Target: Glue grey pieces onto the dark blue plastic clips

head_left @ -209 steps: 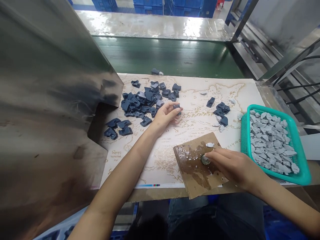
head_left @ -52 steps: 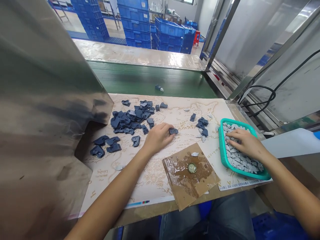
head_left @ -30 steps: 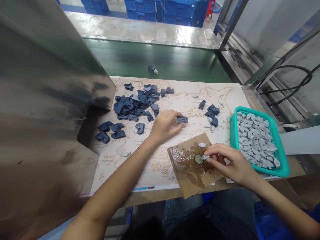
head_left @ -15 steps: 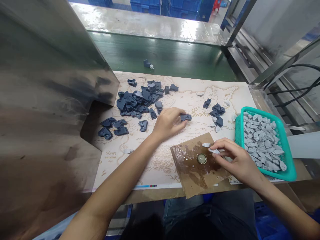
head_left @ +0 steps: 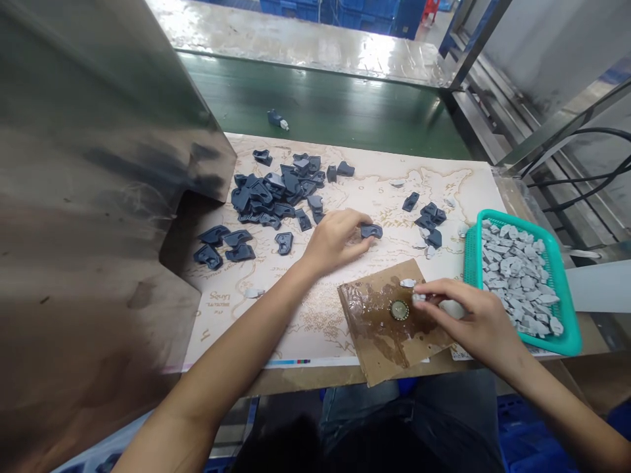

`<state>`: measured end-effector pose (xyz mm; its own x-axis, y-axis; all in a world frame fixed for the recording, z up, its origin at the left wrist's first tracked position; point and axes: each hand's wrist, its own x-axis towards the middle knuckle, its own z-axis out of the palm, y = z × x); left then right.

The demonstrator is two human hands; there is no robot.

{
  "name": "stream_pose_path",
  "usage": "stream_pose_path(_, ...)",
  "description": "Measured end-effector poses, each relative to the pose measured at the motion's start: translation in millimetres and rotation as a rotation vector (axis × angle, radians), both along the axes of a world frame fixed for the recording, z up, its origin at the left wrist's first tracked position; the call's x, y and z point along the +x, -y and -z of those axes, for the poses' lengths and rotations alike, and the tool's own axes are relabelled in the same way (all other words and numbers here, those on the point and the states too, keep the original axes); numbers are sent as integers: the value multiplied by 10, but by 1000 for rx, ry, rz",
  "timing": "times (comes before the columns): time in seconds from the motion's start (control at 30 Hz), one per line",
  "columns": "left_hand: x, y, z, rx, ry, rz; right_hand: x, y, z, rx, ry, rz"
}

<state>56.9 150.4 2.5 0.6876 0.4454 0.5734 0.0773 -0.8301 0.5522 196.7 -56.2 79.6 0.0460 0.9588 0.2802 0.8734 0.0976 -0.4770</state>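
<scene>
My left hand (head_left: pixel 340 242) holds a dark blue-grey piece (head_left: pixel 371 230) between thumb and fingers, over the map-printed sheet. A small pale grey piece (head_left: pixel 419 297) is pinched in the fingertips of my right hand (head_left: pixel 466 312), above a wet brown cardboard (head_left: pixel 384 355). On that cardboard sit a small round cap (head_left: pixel 399 310) and another pale piece (head_left: pixel 407 283). A heap of dark pieces (head_left: pixel 259 194) lies left of my left hand, and a smaller dark group (head_left: pixel 430 215) lies to its right.
A teal basket (head_left: pixel 566 295) full of pale pieces stands at the right. Behind the sheet runs a green belt (head_left: pixel 345 98) carrying a dark piece with a pale tip (head_left: pixel 277 119). A large metal panel (head_left: pixel 98 197) rises at the left.
The piece on the belt has shifted left. My right fingertips have drawn together and turned the pale piece. My left hand still holds the dark piece at nearly the same place.
</scene>
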Motion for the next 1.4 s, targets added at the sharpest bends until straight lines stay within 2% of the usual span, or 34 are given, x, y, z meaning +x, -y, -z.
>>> stream_pose_path(0.13, 1, 3, -2, 17, 9, 14, -145, 27, 140, 5, -166, -20)
stream_pose_path(0.23, 1, 1, -3, 24, -13, 15, -196, 38, 236, 36, -187, 5)
stream_pose_path(0.37, 2, -1, -2, 31, -5, 23, -207, 34, 278, 58, -169, 27)
stream_pose_path(0.63, 3, 6, -14, 14, -15, 26, -203, -6, 147, 43, -59, 2)
stream_pose_path(0.83, 2, -3, -2, 16, -36, 21, -202, -32, 38, -40, 55, -37)
stream_pose_path(1.07, 2, -1, -10, 13, -11, 33, -156, -83, 24, -105, 153, -67)
stream_pose_path(1.3, -13, -2, -59, -14, -81, 51, -137, -131, 92, -155, 202, -101)
stream_pose_path(1.4, -21, 5, -83, -39, -71, 72, -129, -126, 34, -143, 169, -95)
